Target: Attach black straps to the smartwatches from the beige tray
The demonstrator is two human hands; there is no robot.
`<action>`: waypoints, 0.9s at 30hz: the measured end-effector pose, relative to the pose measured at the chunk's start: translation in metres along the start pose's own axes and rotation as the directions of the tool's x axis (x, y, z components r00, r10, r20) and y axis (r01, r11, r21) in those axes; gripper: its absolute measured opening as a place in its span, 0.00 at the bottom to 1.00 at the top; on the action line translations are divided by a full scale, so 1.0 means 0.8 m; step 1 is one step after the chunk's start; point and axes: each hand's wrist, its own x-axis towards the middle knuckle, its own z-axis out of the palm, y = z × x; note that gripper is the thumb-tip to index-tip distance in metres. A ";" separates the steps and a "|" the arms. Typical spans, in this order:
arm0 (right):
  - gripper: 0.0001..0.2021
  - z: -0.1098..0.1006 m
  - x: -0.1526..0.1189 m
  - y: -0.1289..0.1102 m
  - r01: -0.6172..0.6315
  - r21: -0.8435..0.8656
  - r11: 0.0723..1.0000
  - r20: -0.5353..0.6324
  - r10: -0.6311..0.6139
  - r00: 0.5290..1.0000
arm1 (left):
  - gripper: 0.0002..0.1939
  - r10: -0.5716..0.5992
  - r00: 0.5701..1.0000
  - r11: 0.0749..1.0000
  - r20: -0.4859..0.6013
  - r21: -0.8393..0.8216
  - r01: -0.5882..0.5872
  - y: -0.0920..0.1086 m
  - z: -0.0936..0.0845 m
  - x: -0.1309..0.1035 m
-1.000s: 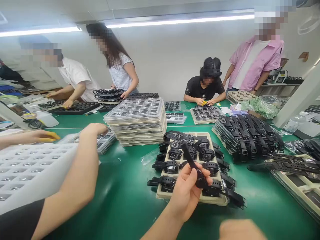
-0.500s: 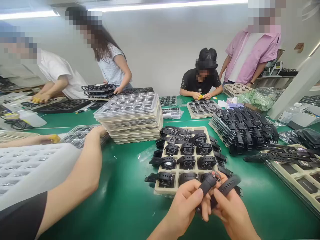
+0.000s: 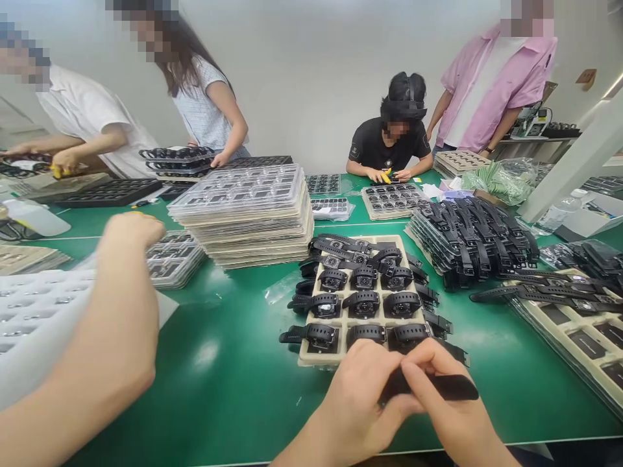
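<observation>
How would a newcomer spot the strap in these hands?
On the green table sits a central cream tray of watches. Nearer the camera, the left hand and right hand meet. The strap between them is held, not trayed like its neighbours.

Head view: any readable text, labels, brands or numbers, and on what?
None legible.
Black T-shirt: chest and sleeve prints, too small.
Plastic bottle: label marks, blurred.
Dark rectangular piece, right: faint pale line, too small.
Held watch strap: no text visible.

Front three rows of the near tray (image 3: 316, 360): nine watches (image 3: 364, 308); four people (image 3: 374, 146) opposite; two bottles (image 3: 559, 213)
</observation>
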 end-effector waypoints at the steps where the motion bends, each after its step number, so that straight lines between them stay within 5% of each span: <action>1: 0.18 0.000 0.001 0.000 0.024 -0.002 1.000 -0.001 -0.024 1.000 | 0.09 0.055 0.999 0.997 0.000 0.054 -0.054 0.000 0.002 0.002; 9: 0.18 -0.002 0.007 -0.013 -0.054 0.130 0.990 -0.155 0.074 0.985 | 0.10 0.157 0.987 0.985 -0.040 0.085 -0.153 -0.011 -0.002 0.009; 15: 0.17 0.001 0.009 -0.017 -0.035 0.102 0.994 -0.091 0.044 0.995 | 0.16 0.107 0.991 0.994 -0.086 0.030 -0.104 -0.014 -0.003 0.009; 22: 0.16 0.000 0.021 -0.018 0.083 0.022 0.996 -0.148 -0.078 0.986 | 0.08 0.257 0.957 0.961 -0.131 0.139 -0.239 -0.014 -0.007 0.023; 27: 0.17 -0.003 0.038 -0.018 0.136 0.134 0.982 -0.012 -0.136 0.991 | 0.16 0.247 0.964 0.948 -0.102 0.231 -0.218 -0.035 -0.016 0.019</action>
